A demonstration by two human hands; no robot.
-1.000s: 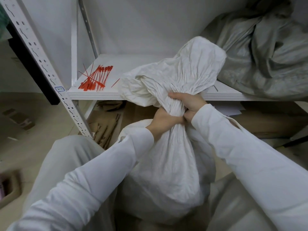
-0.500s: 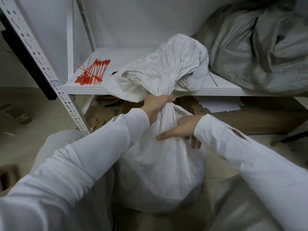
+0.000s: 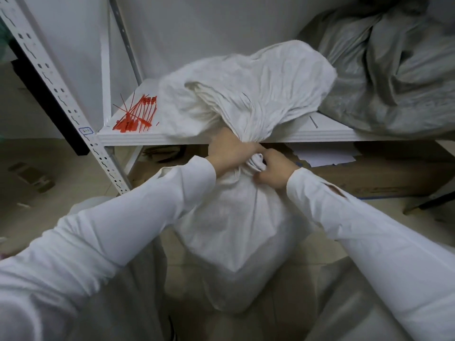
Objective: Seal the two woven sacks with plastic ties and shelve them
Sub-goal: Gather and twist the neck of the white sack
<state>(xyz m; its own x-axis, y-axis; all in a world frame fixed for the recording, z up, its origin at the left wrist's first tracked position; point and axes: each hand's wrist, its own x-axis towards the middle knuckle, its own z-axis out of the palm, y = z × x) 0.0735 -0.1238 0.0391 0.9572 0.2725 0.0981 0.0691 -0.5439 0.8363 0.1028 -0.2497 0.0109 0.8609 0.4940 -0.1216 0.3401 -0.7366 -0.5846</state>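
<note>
The sack (image 3: 236, 232) stands upright in front of the shelf (image 3: 172, 138), long axis vertical, neck up. Its body swells below the fingers and its loose mouth flares above them. The left hand (image 3: 229, 153) and right hand (image 3: 273, 171) curl tightly round the gathered neck, fingertips lost in folds. Red ties (image 3: 135, 116) lie up left of the fingers; a grey sack (image 3: 394, 82), up right, is cut off.

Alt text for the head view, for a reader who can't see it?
The left hand and right hand grip the bunched neck of a white woven sack before a white shelf. Red plastic ties lie on its left end; a grey sack sits at its right.
</note>
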